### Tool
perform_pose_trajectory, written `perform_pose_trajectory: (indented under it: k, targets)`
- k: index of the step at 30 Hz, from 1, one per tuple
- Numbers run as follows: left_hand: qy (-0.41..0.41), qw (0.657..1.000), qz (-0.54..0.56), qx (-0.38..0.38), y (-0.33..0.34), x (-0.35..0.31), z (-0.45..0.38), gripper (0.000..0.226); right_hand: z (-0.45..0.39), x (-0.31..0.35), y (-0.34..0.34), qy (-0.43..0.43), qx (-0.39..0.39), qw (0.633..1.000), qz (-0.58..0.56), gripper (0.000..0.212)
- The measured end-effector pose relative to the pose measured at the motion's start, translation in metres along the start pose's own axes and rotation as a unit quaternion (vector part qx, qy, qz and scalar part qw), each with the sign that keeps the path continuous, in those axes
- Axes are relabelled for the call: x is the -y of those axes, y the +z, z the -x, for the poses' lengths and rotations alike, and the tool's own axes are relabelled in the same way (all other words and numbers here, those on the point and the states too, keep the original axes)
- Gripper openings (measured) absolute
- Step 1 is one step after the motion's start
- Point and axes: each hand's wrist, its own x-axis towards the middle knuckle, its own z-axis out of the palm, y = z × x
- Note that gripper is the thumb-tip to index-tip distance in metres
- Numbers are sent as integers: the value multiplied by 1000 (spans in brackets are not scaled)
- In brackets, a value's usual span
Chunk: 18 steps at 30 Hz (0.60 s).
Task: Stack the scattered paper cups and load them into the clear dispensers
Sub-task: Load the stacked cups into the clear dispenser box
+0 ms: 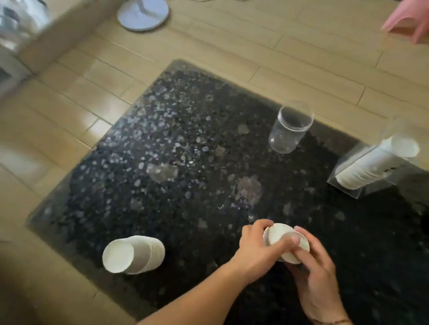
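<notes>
Both hands hold a short stack of paper cups (286,242) over the near part of the dark counter (182,143): the left hand (256,248) curls round its left side, thumb across the top, and the right hand (316,272) wraps it from the right. The empty clear dispenser (290,129) stands upright straight ahead, well apart, about equally reachable. A filled dispenser (374,164) leans far right; another cup stack (135,255) lies on its side near left.
</notes>
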Motion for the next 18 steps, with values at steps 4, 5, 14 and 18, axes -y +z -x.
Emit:
perform_pose_trajectory:
  k: [4, 5, 14, 18]
  targets:
    - [105, 993, -28, -36, -63, -3, 45, 82, 24, 14, 58, -36, 45, 998, -19, 70]
    - [137, 988, -43, -55, -82, -1, 59, 76, 32, 15, 75, -34, 67, 997, -34, 62]
    - [267, 939, 65, -205, -211, 39, 160, 63, 110, -3, 217, -67, 207, 966, 142, 58]
    - [186, 960, 58, -200, -227, 71, 162, 60, 110, -31, 241, -79, 186, 941, 273, 63]
